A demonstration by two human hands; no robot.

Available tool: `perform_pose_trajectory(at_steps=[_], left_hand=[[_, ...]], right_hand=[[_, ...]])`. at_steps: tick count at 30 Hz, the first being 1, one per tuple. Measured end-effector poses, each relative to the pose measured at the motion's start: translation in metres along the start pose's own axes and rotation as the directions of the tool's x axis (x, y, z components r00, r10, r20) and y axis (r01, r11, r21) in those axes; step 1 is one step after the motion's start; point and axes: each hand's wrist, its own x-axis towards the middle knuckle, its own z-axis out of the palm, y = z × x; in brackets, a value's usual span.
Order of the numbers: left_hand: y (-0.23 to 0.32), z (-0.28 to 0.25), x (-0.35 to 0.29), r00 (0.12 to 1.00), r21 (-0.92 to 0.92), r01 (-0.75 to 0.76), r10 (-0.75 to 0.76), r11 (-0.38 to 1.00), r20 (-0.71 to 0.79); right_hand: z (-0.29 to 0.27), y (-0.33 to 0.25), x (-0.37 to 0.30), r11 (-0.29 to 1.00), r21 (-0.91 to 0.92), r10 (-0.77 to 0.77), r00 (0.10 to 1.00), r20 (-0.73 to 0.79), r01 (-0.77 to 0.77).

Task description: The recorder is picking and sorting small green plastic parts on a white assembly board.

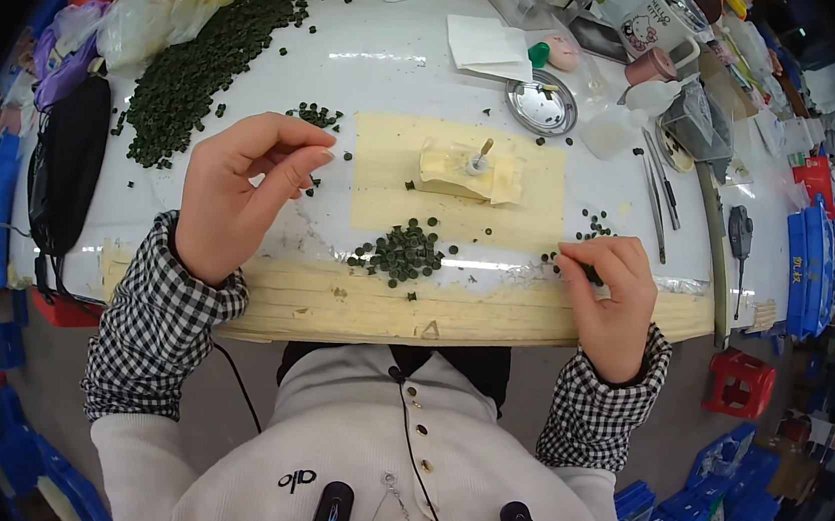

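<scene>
My left hand (249,184) is over the left side of the table, thumb and forefinger brought close together beside a few small dark green parts (313,114). Whatever those fingertips hold is too small to make out. On the right, my right hand (615,295) pinches thumb and forefinger at the edge of another few dark round parts (597,224); its fingertips hide what is between them. Between the hands lies a pile of small round dark green pieces (404,251). Behind it a small block wrapped in yellowish tape (466,172), with a short upright pin (486,149), stands on a yellow sheet (378,197).
A large heap of dark green parts (211,60) spreads at the back left, next to plastic bags (143,28) and a black pouch (67,167). At the back right are a round metal dish (541,108), tweezers (657,198) and a white mug (661,31). Wooden edging (412,315) lines the front.
</scene>
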Motion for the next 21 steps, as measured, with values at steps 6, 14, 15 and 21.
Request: perform_pose_trajectory(at_steps=[6,14,15,21], left_hand=[[0.04,0.018,0.019,0.923,-0.37,0.294,-0.161,0.881,0.349],[0.012,0.035,0.031,0.85,-0.724,0.521,-0.19,0.452,0.492],[0.012,0.038,0.031,0.846,-0.728,0.527,-0.186,0.439,0.5],[0.005,0.045,0.025,0.835,-0.755,0.545,-0.156,0.364,0.528]], right_hand=[[0.013,-0.002,-0.001,0.991,-0.112,-0.071,0.997,0.012,0.072],[0.011,-0.029,0.01,0.975,0.219,0.065,0.994,-0.085,-0.045],[0.009,-0.037,0.017,0.97,0.245,0.031,0.996,-0.087,-0.009],[0.023,-0.054,0.043,0.837,0.545,-0.035,0.999,-0.026,0.044]])
